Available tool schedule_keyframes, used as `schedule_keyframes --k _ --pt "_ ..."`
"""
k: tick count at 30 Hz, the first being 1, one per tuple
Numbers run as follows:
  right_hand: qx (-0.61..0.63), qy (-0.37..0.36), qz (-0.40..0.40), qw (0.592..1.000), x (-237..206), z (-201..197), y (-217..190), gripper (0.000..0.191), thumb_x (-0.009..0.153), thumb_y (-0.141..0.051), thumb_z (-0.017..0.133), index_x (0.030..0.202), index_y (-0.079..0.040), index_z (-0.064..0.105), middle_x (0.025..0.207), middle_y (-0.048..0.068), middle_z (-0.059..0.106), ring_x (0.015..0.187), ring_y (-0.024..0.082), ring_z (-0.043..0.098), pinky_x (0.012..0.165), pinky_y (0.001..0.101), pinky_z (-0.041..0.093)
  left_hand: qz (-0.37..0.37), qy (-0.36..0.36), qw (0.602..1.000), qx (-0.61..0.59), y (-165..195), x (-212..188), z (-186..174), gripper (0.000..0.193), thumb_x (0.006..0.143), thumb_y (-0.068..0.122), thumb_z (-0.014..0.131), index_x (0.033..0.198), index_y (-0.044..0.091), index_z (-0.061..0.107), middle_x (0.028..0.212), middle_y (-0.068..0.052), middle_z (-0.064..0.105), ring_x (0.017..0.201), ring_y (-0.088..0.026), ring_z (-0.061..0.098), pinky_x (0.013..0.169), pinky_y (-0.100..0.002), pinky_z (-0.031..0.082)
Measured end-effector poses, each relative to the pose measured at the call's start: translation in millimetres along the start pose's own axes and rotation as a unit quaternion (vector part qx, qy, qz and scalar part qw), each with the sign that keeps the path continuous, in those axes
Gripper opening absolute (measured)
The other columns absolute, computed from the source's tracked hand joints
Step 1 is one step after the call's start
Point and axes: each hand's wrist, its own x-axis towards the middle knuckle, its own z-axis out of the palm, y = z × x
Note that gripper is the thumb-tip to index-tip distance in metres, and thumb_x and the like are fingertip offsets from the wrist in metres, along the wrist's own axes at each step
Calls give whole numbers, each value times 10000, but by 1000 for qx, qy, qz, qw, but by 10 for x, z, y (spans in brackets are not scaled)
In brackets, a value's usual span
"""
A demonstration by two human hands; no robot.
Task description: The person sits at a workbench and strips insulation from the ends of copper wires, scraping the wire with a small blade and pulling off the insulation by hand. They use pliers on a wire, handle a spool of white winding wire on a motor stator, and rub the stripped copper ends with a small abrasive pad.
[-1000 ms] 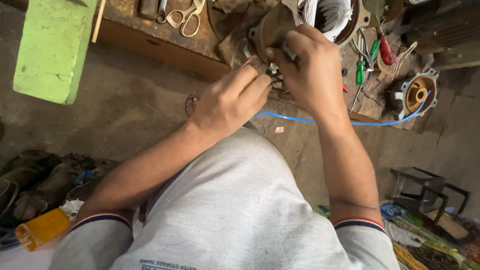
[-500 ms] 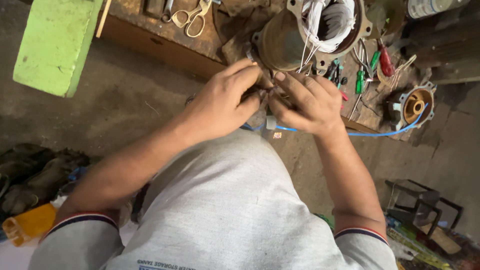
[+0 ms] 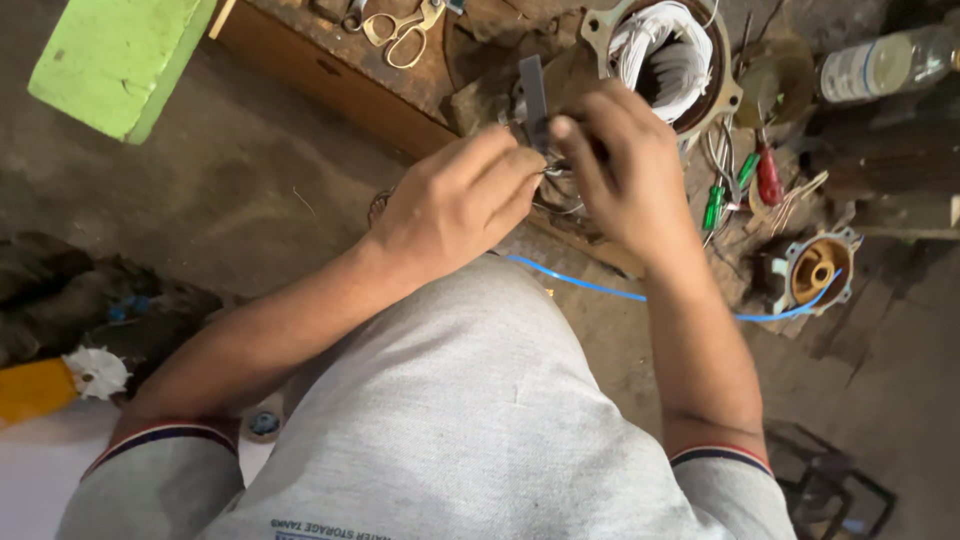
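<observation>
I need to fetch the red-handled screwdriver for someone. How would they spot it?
Find the round motor housing filled with white wire coils at the bench's far edge. Just right of the right hand lies the red-handled screwdriver; its neighbours have green handles.

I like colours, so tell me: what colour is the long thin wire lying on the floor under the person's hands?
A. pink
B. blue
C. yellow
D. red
B: the thin wire running across the floor below the right hand is bright blue.

Blue wire (image 3: 620,292), green block (image 3: 115,55), red screwdriver (image 3: 768,178) — white windings (image 3: 665,50), grey shirt (image 3: 450,420).
</observation>
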Motion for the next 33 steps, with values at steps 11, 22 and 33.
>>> schedule_keyframes --k 11,22,33 --pt "-266 115 -423 858 -217 -6 509 273 878 -32 788 1060 -163 633 1199 141 703 847 244 682 652 347 499 -124 -70 982 -121 122 34 59 155 995 60 662 1119 -24 620 1064 -146 637 962 -303 671 842 -410 565" --pt "5 -99 -46 994 29 -199 442 182 1010 -181 791 996 -20 707 882 113 674 741 269 659 691 378 501 5 37 984 174 466 -242 454 238 981 68 737 1180 -16 637 1141 -139 571 967 -295 680 870 -372 595" --pt "-155 59 -335 928 -309 -103 443 304 835 -43 774 1123 -65 678 1224 191 659 933 292 613 718 402 494 -337 -90 903 -252 265 -25 248 170 937 113 682 1091 41 681 857 -82 673 751 -159 613 644 -312 501"
